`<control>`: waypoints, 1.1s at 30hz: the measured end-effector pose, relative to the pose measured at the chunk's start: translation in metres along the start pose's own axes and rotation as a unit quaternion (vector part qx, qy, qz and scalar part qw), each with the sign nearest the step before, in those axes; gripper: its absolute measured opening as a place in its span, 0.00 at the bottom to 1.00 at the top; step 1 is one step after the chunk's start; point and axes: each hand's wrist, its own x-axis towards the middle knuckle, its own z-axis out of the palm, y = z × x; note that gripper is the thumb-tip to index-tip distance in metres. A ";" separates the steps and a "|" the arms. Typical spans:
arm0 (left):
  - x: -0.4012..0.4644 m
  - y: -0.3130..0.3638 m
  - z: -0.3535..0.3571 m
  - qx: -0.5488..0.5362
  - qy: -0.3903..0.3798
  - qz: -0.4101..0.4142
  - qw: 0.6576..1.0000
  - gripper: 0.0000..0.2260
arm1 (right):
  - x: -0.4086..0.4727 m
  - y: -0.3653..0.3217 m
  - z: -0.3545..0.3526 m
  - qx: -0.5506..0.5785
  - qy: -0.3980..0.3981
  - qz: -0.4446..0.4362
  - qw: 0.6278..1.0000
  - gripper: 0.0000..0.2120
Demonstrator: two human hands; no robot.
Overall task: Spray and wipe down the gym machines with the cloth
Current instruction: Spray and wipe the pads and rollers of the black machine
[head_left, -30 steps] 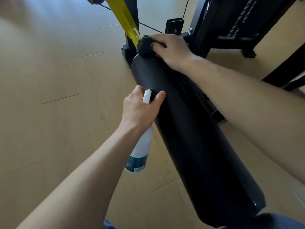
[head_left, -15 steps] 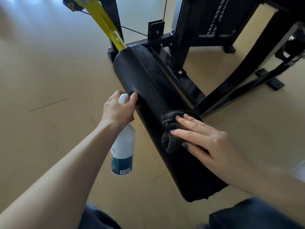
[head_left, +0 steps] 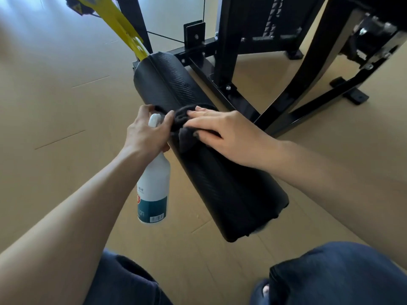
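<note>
Tan wood floor (head_left: 55,89) under everything. Nearest, dark-trousered knees (head_left: 330,274). Left hand (head_left: 145,133), grip curled round neck of spray bottle (head_left: 153,186); bottle looks light, rigid, likely slick when wet, best held at neck. Right hand (head_left: 222,134), fingers flat, presses dark cloth (head_left: 184,128) onto black roller pad (head_left: 198,137); cloth soft, bunches easily. Beyond, black machine frame (head_left: 229,40), top cut off; yellow part (head_left: 123,31) unclear.

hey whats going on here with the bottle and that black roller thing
A person is cleaning a gym machine. Their right hand presses a dark cloth flat against the black padded roller, about midway along it. Their left hand grips the neck of a white spray bottle right beside the cloth, bottle hanging down next to the roller. The black frame stands behind.
</note>
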 end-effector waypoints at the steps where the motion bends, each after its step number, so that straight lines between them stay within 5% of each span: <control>1: 0.000 -0.001 0.000 -0.009 -0.005 -0.006 1.000 0.21 | -0.014 -0.003 -0.001 -0.002 -0.010 -0.004 1.000 0.17; 9: 0.001 -0.007 0.004 -0.059 -0.020 -0.026 0.998 0.18 | -0.136 -0.001 0.000 -0.084 -0.074 -0.120 0.986 0.17; 16: 0.004 -0.014 0.004 -0.091 -0.039 -0.049 0.994 0.15 | -0.099 0.019 -0.014 -0.107 -0.118 -0.202 0.966 0.17; 27: 0.007 -0.020 0.010 -0.126 -0.048 -0.058 0.989 0.08 | 0.128 0.027 -0.004 -0.081 0.026 -0.079 0.993 0.16; 33: 0.008 -0.018 0.009 -0.126 -0.054 -0.076 0.988 0.11 | 0.160 0.012 0.003 -0.073 0.061 -0.009 0.995 0.17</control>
